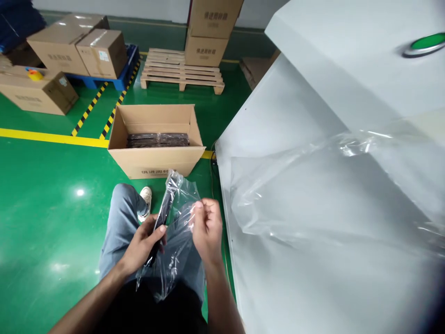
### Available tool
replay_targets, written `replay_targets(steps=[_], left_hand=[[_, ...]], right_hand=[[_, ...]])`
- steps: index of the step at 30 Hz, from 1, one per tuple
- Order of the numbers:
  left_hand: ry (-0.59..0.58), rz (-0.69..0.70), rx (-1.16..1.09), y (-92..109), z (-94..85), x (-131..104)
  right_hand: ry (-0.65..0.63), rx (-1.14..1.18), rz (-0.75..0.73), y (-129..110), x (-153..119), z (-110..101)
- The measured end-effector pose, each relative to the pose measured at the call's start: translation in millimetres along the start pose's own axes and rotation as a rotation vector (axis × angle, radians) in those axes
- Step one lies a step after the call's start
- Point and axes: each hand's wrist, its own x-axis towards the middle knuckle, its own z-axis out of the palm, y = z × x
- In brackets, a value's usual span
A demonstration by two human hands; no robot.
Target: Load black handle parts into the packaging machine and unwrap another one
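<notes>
My left hand (144,243) grips a slim black flat item (162,214) that sits inside a clear plastic bag (177,241), held over my lap. My right hand (207,227) pinches the bag's clear film at its right edge, thumb and fingers closed on it. The bag's top sticks up crumpled just in front of an open cardboard box (156,160) on the floor. Inside that box lie dark bagged items (158,139) in a row.
A white machine surface (295,139) fills the right side, with a large clear plastic sheet (330,185) lying on it and a green button (427,44) at top right. Sealed cartons (76,44) and a wooden pallet (182,72) stand on the green floor behind.
</notes>
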Motion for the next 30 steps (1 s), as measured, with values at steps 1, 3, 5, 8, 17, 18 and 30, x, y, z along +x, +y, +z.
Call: replay_targets(steps=[1,3,5,8,17,18,30], left_hand=[[-0.016,-0.037,-0.032,2.0,-3.9,-1.9],[-0.043,-0.129,-0.138,6.3,-12.1,-6.2],[-0.092,-0.191,-0.282,9.6,-19.4,-8.8],[-0.186,-0.216,-0.414,10.9,-28.0,-6.7],[-0.058,-0.2,-0.227,0.2,-36.8,5.5],[-0.026,-0.169,-0.167,-0.7,-35.7,6.6],[0.062,-0.194,-0.159,4.2,-59.9,5.4]], right_hand=[[0.028,0.023,0.014,1.5,2.3,-2.9],[0.05,0.089,0.064,5.9,6.2,-7.6],[0.057,0.158,0.124,11.2,8.3,-9.8],[0.069,0.212,0.16,16.0,7.9,-8.8],[-0.016,0.116,0.059,-6.3,-1.9,-7.7],[-0.019,0.112,0.052,-7.8,-1.7,-8.6],[0.089,0.169,0.156,21.3,14.7,-30.6]])
